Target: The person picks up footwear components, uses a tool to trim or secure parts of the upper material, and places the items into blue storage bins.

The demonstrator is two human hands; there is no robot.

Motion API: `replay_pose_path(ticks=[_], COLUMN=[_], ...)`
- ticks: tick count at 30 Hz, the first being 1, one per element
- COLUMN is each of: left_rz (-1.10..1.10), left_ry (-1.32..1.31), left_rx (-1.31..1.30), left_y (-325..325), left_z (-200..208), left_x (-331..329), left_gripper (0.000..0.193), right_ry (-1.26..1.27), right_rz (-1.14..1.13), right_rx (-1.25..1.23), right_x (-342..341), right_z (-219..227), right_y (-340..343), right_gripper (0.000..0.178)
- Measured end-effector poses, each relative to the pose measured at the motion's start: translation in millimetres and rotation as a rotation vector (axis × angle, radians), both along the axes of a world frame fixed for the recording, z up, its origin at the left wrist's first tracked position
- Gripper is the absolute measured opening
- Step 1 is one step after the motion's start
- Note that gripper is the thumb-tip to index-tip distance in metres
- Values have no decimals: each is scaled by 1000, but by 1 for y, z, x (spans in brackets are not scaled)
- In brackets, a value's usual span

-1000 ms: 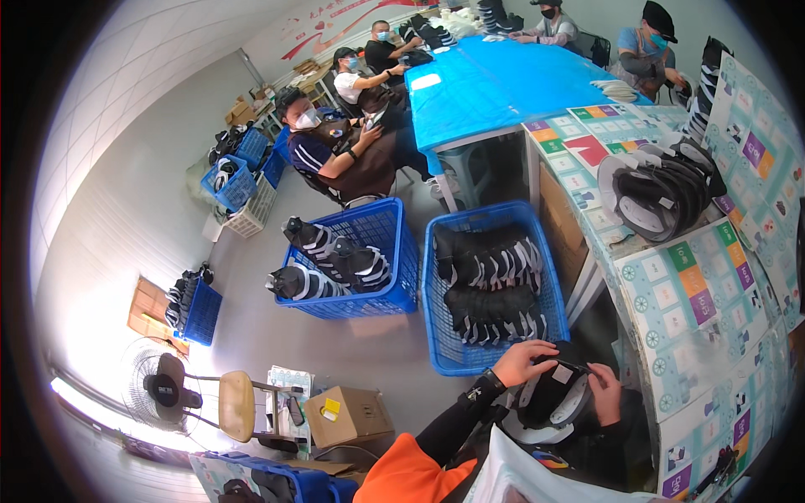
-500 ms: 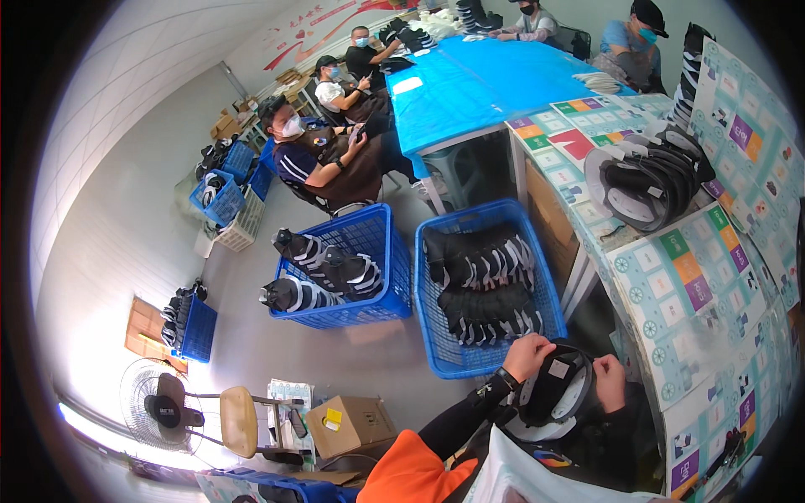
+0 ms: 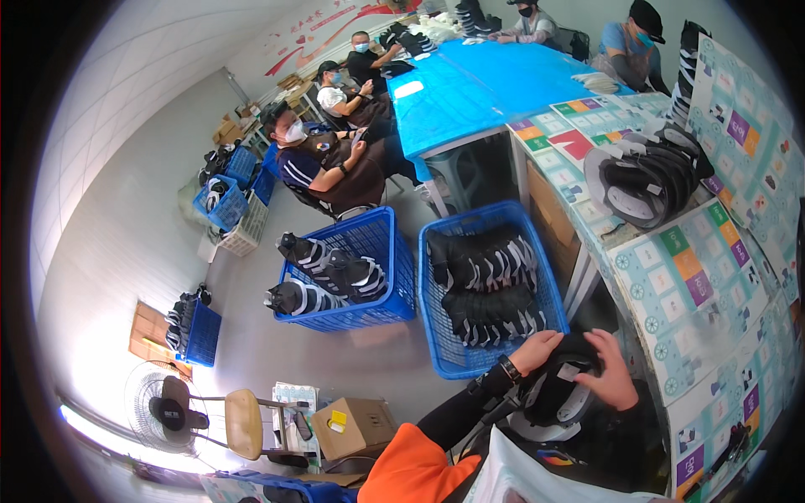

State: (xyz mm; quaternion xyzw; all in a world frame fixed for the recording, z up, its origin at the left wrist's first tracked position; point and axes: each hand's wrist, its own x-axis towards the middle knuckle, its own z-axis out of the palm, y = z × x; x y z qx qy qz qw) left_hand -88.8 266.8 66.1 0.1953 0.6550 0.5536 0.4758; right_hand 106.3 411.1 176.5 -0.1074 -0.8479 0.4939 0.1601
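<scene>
In front of me at the lower right is a black shoe upper (image 3: 549, 387) with pale grey panels and a small white label inside. My left hand (image 3: 535, 354) is closed on its far left edge, thumb and fingers pinching the rim. Around the right side curves my right hand (image 3: 614, 373), fingertips on the far rim and thumb by the label. The near end of the upper lies low, close to my dark-clothed lap. Just beyond my hands, a blue basket (image 3: 426, 323) holds two rows of nested black-and-grey uppers.
Left of that basket stands another blue basket (image 3: 402, 285) with stacked uppers. A paper-covered bench (image 3: 620, 281) on my right carries more nested uppers (image 3: 646, 180). A carton (image 3: 356, 427), a chair (image 3: 243, 423) and a fan (image 3: 151, 398) are lower left. Co-workers sit round a blue table (image 3: 486, 84).
My right hand has shifted from pinching the right rim to spreading over it, with the thumb inside. My left hand keeps its edge; the upper's far rim now looks more curled in.
</scene>
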Motion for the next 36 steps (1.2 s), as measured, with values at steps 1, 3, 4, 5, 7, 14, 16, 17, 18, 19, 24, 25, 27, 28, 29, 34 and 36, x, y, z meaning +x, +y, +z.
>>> replay_pose_path(ticks=[1, 3, 4, 5, 7, 14, 16, 17, 18, 19, 24, 25, 27, 28, 29, 34, 36], left_rz=[-90, -207, -252, -221, -197, 117, 336, 237, 245, 169, -185, -245, -329, -317, -396, -489, -500], left_ry=[80, -29, 108, 249, 502, 959, 692, 704, 895, 1052, 1469, 1611, 1863, 1964, 1967, 2079, 2084], left_rx=[136, 453, 478, 419, 379, 562, 635, 630, 651, 599, 648, 708, 657, 652, 712, 640, 640], left_y=[0, -4, -15, -35, -61, 12, 44, 51, 66, 80, 157, 183, 228, 223, 251, 283, 290], left_z=[9, 41, 65, 82, 106, 215, 249, 247, 253, 275, 348, 346, 333, 338, 316, 295, 288], left_x=[4, 18, 10, 0, -25, 3, 11, -4, -4, 15, 86, 99, 126, 110, 125, 134, 126], left_gripper=[31, 31, 53, 75, 100, 66, 40, 33, 28, 28, 26, 23, 13, 12, 9, 13, 18], right_ry=[-53, 21, 65, 107, 107, 192, 400, 344, 287, 219, -544, -670, -802, -824, -954, -1097, -1206], right_rz=[13, -97, -174, -284, -543, -934, -814, -764, -704, -760, -1540, -1613, -1691, -1647, -1685, -1670, -1558], right_rx=[248, 410, 440, 451, 401, 169, 123, 87, 45, 304, 748, 735, 708, 604, 492, 554, 508], right_x=[-5, -8, -5, -3, 16, 17, 18, 37, 57, 83, 267, 314, 353, 323, 344, 373, 375], right_z=[11, -9, -17, -5, 14, 53, 56, 62, 70, 57, 41, 26, -1, -2, -11, -38, -30], right_y=[-11, -6, 2, 3, 9, 33, 45, 46, 46, 56, 98, 110, 122, 137, 136, 166, 165], right_gripper=[69, 55, 53, 54, 58, 41, 49, 53, 58, 63, 60, 55, 50, 46, 43, 32, 26])
